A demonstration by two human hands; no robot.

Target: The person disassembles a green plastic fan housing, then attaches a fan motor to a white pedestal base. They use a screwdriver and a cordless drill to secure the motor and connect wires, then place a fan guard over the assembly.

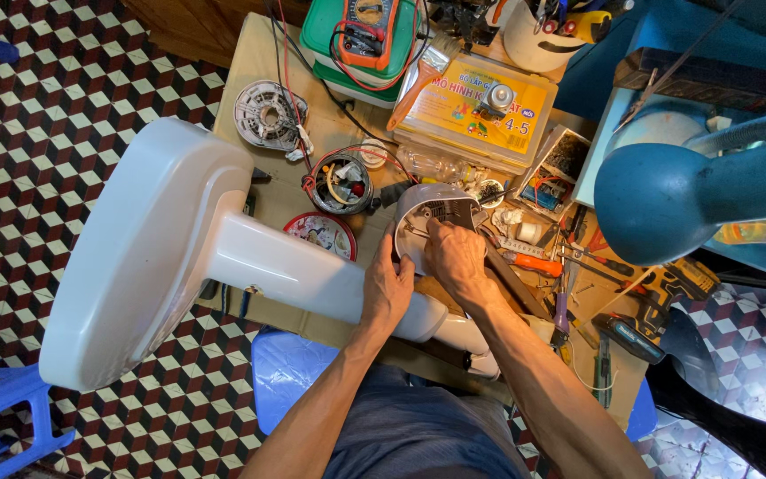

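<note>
White hard plastic, the stand fan's rounded motor housing (432,217) looked light but brittle, so your left hand (387,288) cupped its rim while your right hand (454,257) pinched inside.

On the counter (250,62): 1 white fan stand (179,248), 1 multimeter (367,31), 1 paintbrush (423,75), 1 yellow box (476,111), 2 round motor parts (268,113) (340,182), 2 hands (386,288) (456,257).
</note>
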